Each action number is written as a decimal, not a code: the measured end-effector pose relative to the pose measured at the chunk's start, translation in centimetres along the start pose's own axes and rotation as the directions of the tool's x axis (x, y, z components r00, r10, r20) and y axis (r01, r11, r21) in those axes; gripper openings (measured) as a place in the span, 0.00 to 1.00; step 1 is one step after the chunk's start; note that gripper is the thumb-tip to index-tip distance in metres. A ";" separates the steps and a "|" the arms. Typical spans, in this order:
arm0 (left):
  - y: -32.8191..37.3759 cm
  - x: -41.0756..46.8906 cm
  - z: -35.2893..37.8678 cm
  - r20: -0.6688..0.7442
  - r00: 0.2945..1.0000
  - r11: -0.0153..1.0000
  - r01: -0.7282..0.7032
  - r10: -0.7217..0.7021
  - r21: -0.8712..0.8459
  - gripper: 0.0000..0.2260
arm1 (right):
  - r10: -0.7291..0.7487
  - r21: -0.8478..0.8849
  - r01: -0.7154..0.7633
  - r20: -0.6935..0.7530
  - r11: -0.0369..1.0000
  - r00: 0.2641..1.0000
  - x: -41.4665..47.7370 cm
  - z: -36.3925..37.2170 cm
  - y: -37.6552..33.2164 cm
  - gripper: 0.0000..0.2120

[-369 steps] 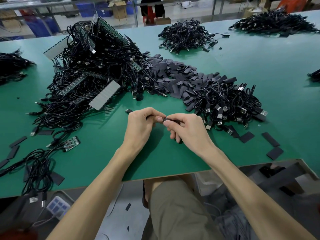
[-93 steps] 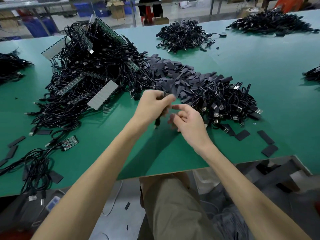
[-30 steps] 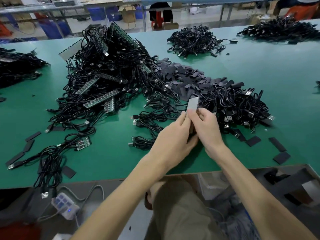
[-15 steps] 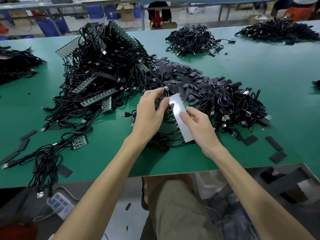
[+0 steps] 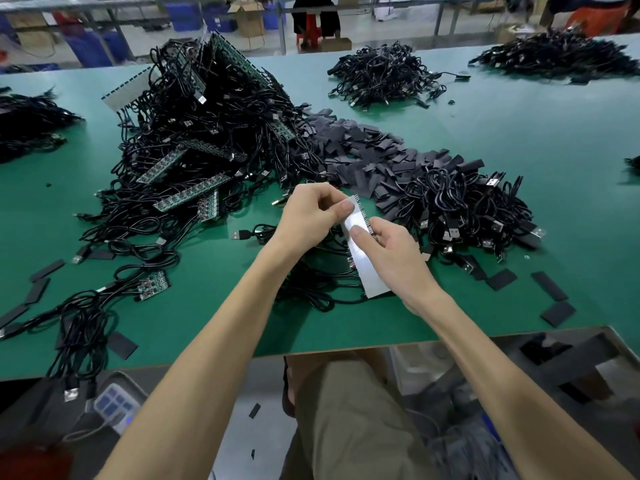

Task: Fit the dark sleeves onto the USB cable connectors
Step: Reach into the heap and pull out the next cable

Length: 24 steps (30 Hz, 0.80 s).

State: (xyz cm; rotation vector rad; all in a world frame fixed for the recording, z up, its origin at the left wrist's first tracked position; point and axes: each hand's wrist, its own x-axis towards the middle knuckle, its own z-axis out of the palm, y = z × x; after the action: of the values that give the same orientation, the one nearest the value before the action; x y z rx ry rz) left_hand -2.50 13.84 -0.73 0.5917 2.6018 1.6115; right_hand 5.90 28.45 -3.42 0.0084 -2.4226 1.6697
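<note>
While our left hand (image 5: 311, 216) pinches the near-far strip (image 5: 369, 277) at its far end and right hand (image 5: 394, 258) grips mid-length, sleeves (image 5: 363, 148) lie beyond.

Green table (image 5: 519, 140) heaped left of centre with USB cables (image 5: 207, 133) and circuit strips (image 5: 194, 195), dark sleeves (image 5: 374, 150) piled at centre, smaller cable heaps (image 5: 381, 74) along the far edge.

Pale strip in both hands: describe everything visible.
The pale strip is a long, narrow panel, grey-white and glossy. Small dark parts line its right edge near the far end; black cables meet its left edge. It is held over the green table, pointing away from the person. The left hand pinches the far end; the right hand grips the middle, thumb on its face.
</note>
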 end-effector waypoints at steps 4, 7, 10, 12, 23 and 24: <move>0.8 0.3 1.1 -0.064 0.994 0.991 0.095 -0.089 0.095 0.11 | 0.004 -0.034 -0.005 -0.012 0.999 1.000 0.1 0.1 0.0 0.20; 1.1 0.2 1.9 -0.128 0.989 0.988 0.085 -0.068 0.127 0.12 | 0.020 -0.020 -0.021 -0.041 1.000 0.999 0.2 0.2 0.0 0.21; 0.8 -0.1 2.1 -0.136 0.990 0.992 0.053 -0.038 0.115 0.12 | 0.020 -0.042 -0.022 -0.055 0.999 0.998 0.1 0.2 0.1 0.21; 0.6 -0.1 1.7 -0.085 0.996 0.993 0.031 -0.022 0.111 0.07 | 0.013 -0.048 -0.015 -0.054 0.999 0.998 0.1 0.2 0.3 0.20; 0.0 -0.3 -0.3 0.132 0.989 0.998 -0.062 0.062 -0.006 0.04 | -0.018 -0.025 0.018 0.005 1.000 1.000 0.0 0.1 0.1 0.21; 0.0 -0.2 -0.4 0.148 0.987 0.998 -0.063 0.062 -0.002 0.04 | -0.019 -0.022 0.019 0.012 1.000 1.000 0.0 0.1 0.1 0.21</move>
State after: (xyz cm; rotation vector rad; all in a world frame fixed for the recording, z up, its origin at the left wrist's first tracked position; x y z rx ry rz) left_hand -2.36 13.45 -0.56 0.7689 2.5035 1.5167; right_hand 5.91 28.37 -3.52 0.0382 -2.4419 1.6397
